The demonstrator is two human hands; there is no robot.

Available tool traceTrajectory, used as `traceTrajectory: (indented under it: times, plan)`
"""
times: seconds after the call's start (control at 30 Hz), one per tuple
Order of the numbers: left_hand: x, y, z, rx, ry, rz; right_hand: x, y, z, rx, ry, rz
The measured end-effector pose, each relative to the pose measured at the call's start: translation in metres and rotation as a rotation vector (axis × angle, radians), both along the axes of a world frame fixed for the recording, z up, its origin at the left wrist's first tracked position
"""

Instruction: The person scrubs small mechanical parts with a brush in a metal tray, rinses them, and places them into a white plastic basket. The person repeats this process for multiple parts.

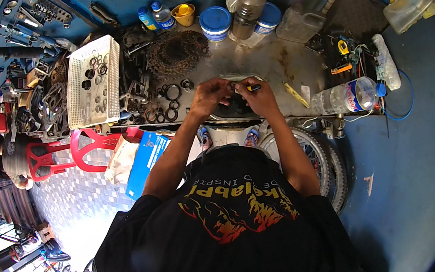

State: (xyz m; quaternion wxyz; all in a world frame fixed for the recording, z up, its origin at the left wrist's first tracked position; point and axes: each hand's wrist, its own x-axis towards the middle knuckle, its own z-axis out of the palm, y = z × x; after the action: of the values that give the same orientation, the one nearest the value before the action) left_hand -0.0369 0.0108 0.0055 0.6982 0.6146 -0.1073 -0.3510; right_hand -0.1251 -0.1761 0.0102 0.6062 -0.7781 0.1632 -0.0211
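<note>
A yellow-and-black tool (254,87) is held in the right hand (259,99), the grip clamped on it with its dark end directed right. By the left hand (212,95), the fingers are bent and brought close to the right fingertips; whether anything is pinched there cannot be told, as the spot is small and dark. The tool is held above a shallow tray (226,119) with a dark interior, placed at the near edge of the metal tabletop (264,59).

Left of the hands, black rings (172,92) are spread near the edge, and beyond them rusty sprockets (176,55) are heaped. Farther left, more rings and small parts are contained in a white perforated basket (116,91). On the far side, a blue-lidded tub (215,21) is set left of a large bottle (248,15) with a blue cap. To the right, a yellow stick-like object (296,95) is laid near a clear bottle (339,97) tipped on its side. Bicycle wheels (322,151) are seen below the near edge, to the right.
</note>
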Motion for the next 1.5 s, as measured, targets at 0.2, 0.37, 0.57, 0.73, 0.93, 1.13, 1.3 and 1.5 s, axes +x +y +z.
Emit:
traceTrajectory:
  times: [0.2,0.37,0.57,0.73,0.93,1.13,1.3,1.5]
  plan:
    - [-0.0002,-0.0004,-0.0025,0.021,-0.02,0.028,0.0,0.0022,0.0015,0.007,-0.112,-0.006]
    - [0.0009,-0.0014,-0.0038,0.103,-0.082,0.037,0.0002,0.0026,0.0031,-0.087,-0.142,-0.012]
    - [0.0026,0.0009,-0.0026,-0.029,0.118,0.029,0.0034,0.0019,0.0034,-0.154,-0.162,-0.004]
    - [0.002,0.004,-0.0023,-0.082,0.214,0.024,0.0053,0.0005,0.0071,-0.148,-0.111,-0.001]
    - [-0.0031,0.0044,-0.0017,-0.166,0.343,0.132,0.0059,0.0062,0.0085,-0.187,-0.185,-0.043]
    - [-0.0029,-0.0003,-0.0011,-0.124,0.256,0.179,0.0054,0.0019,0.0038,-0.205,-0.184,-0.057]
    - [-0.0016,-0.0019,-0.0001,0.002,0.068,0.134,0.0066,-0.0006,0.0022,-0.25,-0.167,-0.065]
    - [-0.0037,-0.0017,-0.0021,0.023,-0.008,0.111,0.0064,0.0039,0.0046,-0.249,-0.09,-0.053]
